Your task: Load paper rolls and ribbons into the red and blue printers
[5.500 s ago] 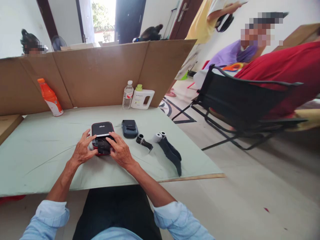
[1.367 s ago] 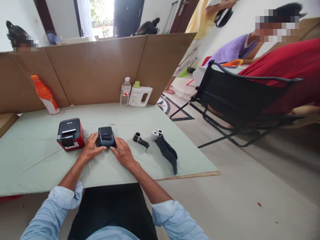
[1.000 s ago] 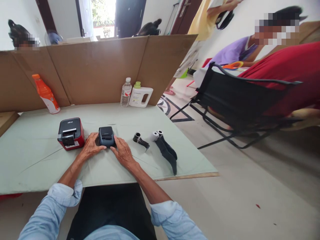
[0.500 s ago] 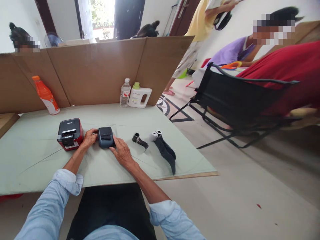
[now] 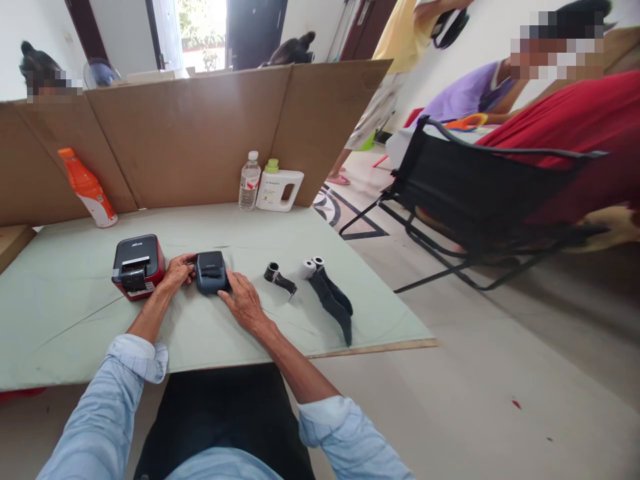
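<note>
A small dark blue-black portable label printer (image 5: 211,272) sits on the table between my hands. At its left edge, my left hand (image 5: 179,272) is closed, with its curled fingers against that side. My right hand (image 5: 244,300) grips the right side, with the thumb at the front corner. The undersides of the fingers are hidden. Just left of my left hand stands a larger red and black label printer (image 5: 139,267), a dark glossy strip coming out of its front. To the right of my right hand lies a small black roll (image 5: 273,268) with its tail unwound.
Two white-cored rolls (image 5: 308,267) with long black tails lie farther right. Along the cardboard partition (image 5: 200,140) stand an orange bottle (image 5: 87,187), a water bottle (image 5: 249,183) and a white jug (image 5: 278,190). A black folding chair (image 5: 480,173) and other people are beyond the table.
The view has shifted slightly. Both hands stay at the small printer's sides, and the objects on the table keep their places.
</note>
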Demonstrator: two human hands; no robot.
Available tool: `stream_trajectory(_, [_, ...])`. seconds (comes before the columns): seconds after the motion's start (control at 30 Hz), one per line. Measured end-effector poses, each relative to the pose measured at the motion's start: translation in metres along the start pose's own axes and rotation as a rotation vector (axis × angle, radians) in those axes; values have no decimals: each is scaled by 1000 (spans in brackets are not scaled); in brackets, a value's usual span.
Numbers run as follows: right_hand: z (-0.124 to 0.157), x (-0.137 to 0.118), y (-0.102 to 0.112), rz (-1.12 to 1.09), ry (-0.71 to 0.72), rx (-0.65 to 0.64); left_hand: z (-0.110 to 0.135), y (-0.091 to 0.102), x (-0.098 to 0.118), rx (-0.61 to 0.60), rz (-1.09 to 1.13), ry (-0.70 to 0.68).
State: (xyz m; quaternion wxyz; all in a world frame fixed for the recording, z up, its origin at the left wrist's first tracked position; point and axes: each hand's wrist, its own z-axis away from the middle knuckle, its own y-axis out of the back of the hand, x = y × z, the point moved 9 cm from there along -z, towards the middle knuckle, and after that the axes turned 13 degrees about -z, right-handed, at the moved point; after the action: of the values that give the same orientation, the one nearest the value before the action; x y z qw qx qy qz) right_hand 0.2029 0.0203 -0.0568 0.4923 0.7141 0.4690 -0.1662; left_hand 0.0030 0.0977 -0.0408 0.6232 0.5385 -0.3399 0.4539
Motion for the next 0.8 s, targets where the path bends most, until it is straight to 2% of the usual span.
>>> stream_trajectory(0.4, [1, 0, 2, -21, -15, -5, -5, -1, -1, -8, -41, 1])
stream_trajectory(0.57, [2, 0, 3, -19, -32, -26, -7, -4, -2, 23, -129, 14])
stream_trajectory(0.8, [0, -5, 5, -22, -5, -8, 1, -2, 6, 29, -158, 13])
